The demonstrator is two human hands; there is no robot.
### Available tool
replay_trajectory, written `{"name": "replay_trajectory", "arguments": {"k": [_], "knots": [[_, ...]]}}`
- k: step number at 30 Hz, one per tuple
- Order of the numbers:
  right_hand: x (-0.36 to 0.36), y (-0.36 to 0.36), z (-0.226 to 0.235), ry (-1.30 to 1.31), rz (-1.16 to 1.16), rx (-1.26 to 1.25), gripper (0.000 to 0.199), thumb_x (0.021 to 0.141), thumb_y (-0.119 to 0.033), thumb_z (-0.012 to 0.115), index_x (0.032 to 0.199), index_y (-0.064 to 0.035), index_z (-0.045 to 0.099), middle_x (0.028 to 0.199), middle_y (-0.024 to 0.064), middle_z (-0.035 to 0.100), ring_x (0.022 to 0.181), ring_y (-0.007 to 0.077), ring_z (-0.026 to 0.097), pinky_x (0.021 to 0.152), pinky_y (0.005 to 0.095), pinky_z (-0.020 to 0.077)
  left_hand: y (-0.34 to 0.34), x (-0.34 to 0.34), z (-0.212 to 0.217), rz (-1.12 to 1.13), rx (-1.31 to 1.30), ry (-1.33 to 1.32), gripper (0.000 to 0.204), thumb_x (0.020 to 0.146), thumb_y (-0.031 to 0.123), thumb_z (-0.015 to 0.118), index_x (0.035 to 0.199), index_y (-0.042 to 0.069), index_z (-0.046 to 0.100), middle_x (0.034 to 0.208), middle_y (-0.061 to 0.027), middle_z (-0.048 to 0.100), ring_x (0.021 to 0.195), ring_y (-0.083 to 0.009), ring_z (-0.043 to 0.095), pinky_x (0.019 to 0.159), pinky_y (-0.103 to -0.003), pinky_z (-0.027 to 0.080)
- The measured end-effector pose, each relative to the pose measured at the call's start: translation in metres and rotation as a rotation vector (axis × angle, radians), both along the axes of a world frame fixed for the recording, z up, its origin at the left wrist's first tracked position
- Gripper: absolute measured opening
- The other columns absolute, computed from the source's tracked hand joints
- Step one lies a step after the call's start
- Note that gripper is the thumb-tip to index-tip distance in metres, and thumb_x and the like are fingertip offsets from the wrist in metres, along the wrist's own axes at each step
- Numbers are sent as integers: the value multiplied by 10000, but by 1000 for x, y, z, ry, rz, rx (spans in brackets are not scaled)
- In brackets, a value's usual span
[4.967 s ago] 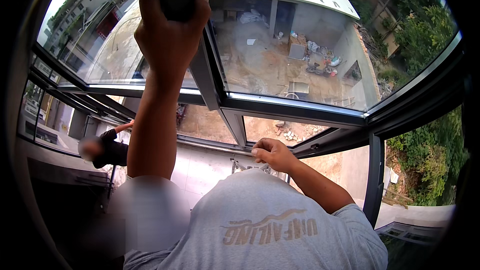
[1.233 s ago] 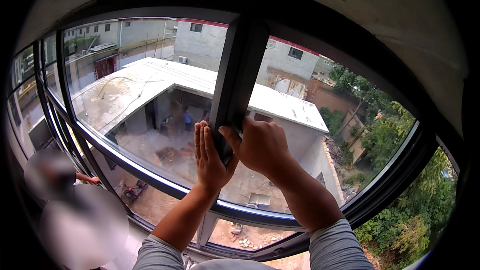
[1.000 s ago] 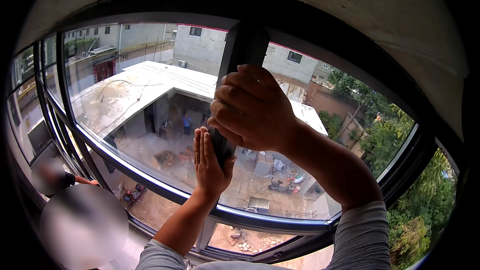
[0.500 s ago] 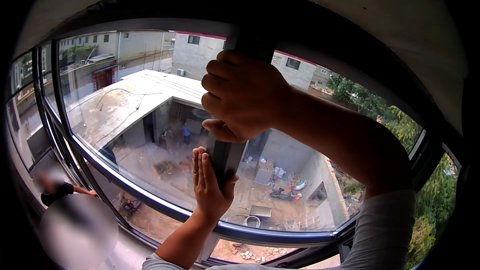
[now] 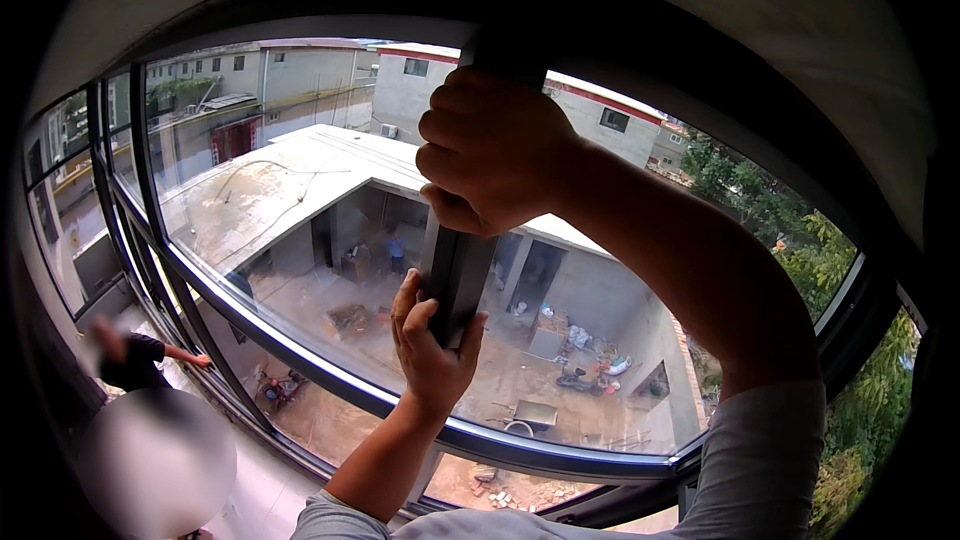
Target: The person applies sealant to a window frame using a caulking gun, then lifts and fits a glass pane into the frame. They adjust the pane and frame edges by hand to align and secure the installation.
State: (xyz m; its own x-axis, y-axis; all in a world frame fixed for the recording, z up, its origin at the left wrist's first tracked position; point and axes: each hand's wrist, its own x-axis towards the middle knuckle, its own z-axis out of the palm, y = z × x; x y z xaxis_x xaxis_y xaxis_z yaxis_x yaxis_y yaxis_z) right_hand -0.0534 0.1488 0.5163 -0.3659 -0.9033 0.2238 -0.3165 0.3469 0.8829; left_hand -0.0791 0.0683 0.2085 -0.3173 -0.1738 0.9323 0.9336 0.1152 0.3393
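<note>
A dark vertical window frame bar [image 5: 460, 275] stands in the middle of the view, running up behind my hands. My right hand [image 5: 500, 150] is closed round its upper part, fingers curled over the left edge; the hand hides that stretch of bar. Lower down, my left hand [image 5: 435, 355] holds the same bar from below, with bent fingers at its left side and the thumb at its right. Window glass [image 5: 330, 270] lies on either side of the bar. Whether a small piece sits under my right palm cannot be seen.
Silver-edged lower rail [image 5: 340, 382] crosses below my left hand. At the lower left another person's arm [image 5: 180, 352] reaches to the window frame. Trees [image 5: 825, 240] show outside at right; beyond the glass lies a courtyard with a handcart [image 5: 533, 413] and concrete walls.
My left hand's fingers have gone from straight and flat to bent around the bar. My right hand keeps its grip. The view has shifted slightly, and the other person's arm has moved.
</note>
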Motion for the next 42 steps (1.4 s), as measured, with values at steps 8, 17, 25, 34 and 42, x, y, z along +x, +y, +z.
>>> {"name": "replay_trajectory", "arguments": {"k": [8,17,25,34,42], "knots": [[0,6,0,47,48,10,287,935,-374,760,779,-135,732,797,1,660,874,195,663,946,396,538,23,21,7,80,133,-111,515,952,143,860,1235,30,445,1564,-422,492,1448,-571,538,1215,-587,420],[1,11,3,40,211,7,290,969,-368,749,807,-128,732,800,12,663,863,211,671,968,406,540,19,22,15,33,104,-171,508,925,60,841,1158,46,390,1596,-371,463,1448,-495,526,1224,-511,391],[-2,1,-1,18,6,-5,407,967,-460,693,743,-123,735,756,11,690,861,218,686,949,408,527,11,11,19,58,77,-139,490,911,90,850,1133,64,414,1475,-338,518,1358,-486,541,1151,-560,408],[-1,-3,-2,27,-67,-30,417,951,-488,708,768,-117,762,771,5,704,880,202,685,924,403,527,-5,-6,26,166,-60,-50,777,953,318,820,1539,-76,496,1324,-266,582,1200,-404,571,1064,-517,460],[-4,-1,-1,114,-93,-4,389,875,-471,744,769,-97,742,769,51,668,849,218,671,911,419,547,4,-12,26,168,-14,32,768,997,459,812,1446,-104,544,1247,-284,600,1150,-419,596,1004,-549,477]]}}
